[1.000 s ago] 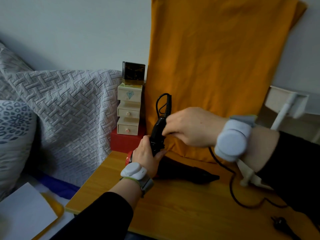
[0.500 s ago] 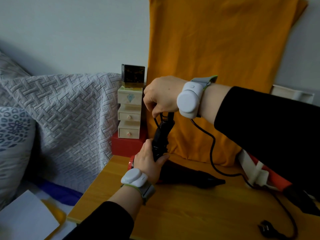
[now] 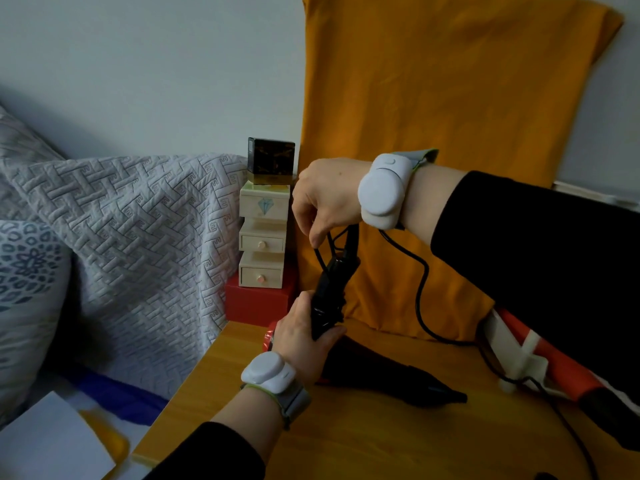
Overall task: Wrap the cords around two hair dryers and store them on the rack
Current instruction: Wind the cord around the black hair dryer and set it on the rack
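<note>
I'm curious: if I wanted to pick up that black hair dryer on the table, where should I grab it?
Probably low on the handle, coming from the left, as the left hand does. The handle stands up off the table while the barrel lies flat, pointing right. The right hand pinches cord loops at the handle's top, crowding that end.

Matt black plastic hair dryer (image 3: pixel 381 379), smooth wooden table (image 3: pixel 381 445).
</note>
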Tool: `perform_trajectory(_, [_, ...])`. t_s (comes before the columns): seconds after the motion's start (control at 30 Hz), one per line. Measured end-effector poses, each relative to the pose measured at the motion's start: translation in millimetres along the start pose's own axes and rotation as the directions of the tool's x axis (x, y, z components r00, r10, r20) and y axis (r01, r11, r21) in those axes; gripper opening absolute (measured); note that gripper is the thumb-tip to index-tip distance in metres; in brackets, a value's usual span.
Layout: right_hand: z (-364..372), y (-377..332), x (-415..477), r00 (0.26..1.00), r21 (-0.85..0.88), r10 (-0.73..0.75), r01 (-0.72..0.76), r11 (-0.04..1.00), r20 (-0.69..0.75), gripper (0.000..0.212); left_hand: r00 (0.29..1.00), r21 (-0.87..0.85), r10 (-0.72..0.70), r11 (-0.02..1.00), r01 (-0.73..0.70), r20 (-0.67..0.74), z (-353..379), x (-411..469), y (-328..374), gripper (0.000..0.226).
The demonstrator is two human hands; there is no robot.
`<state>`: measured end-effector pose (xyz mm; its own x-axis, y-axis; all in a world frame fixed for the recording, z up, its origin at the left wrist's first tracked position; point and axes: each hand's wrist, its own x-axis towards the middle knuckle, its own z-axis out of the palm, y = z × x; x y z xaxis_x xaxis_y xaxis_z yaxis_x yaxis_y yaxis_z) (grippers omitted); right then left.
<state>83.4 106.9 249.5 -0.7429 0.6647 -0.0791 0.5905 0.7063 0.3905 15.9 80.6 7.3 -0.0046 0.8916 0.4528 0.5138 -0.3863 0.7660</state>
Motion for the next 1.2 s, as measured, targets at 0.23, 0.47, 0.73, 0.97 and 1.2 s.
perform_trajectory(0.23, [11,10,12,0.988,0.524,0.126,-0.152,0.838,0.085,0.013,1.000,-0.067,0.015,0.998,-0.013,0.027,2,-5,-6,0.050])
perform_trajectory(0.47, [49,32,11,0.952,0.781,0.286,-0.259,0.569,0.108,0.007,0.999,-0.055,0.023,0.998,-0.021,0.028,3,-8,-10,0.060])
perform_trajectory(0.73, [112,21,-4,0.879,0.578,0.372,-0.477,0.662,0.298,0.016,0.996,-0.071,0.084,0.994,-0.083,0.003,3,-9,-9,0.093])
perform_trajectory(0.97, [154,9,-40,0.884,0.753,0.391,-0.435,0.493,0.254,0.026,0.999,-0.055,0.017,0.998,-0.015,0.035,6,-1,-15,0.053])
perform_trajectory(1.2, [148,-4,-66,0.836,0.391,0.391,-0.532,0.751,0.385,0.036,1.000,0.027,-0.029,0.999,0.029,-0.009,10,3,-7,0.049])
